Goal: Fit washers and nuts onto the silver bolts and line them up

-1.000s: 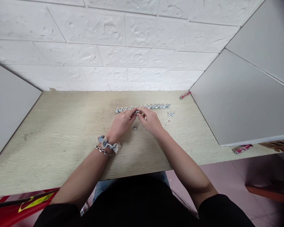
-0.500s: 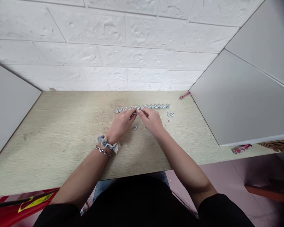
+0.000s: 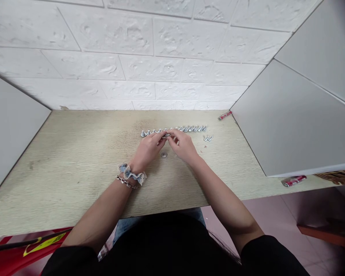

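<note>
My left hand [image 3: 150,148] and my right hand [image 3: 184,145] meet fingertip to fingertip over the worktop. Both pinch a small silver metal piece [image 3: 167,135], mostly covered by the fingers, so its exact kind is unclear. Just behind them runs a row of bolts [image 3: 189,129] with washers, standing side by side; the fingers hide the middle of the row. One flat washer [image 3: 164,155] lies on the wood between my wrists. To the right of my right hand a few loose screws [image 3: 208,138] lie together.
The wooden worktop [image 3: 74,165] ends at a white brick wall [image 3: 138,69], with grey panels on both sides. One red battery-like cylinder [image 3: 224,115] lies in the back right corner, another red cylinder [image 3: 294,181] near the right front edge. Tiny reddish bits lie near the screws.
My right fingers have shifted around the metal piece, with the index finger now reaching over it. A small bit seen under my right hand before no longer shows. My left hand has barely moved.
</note>
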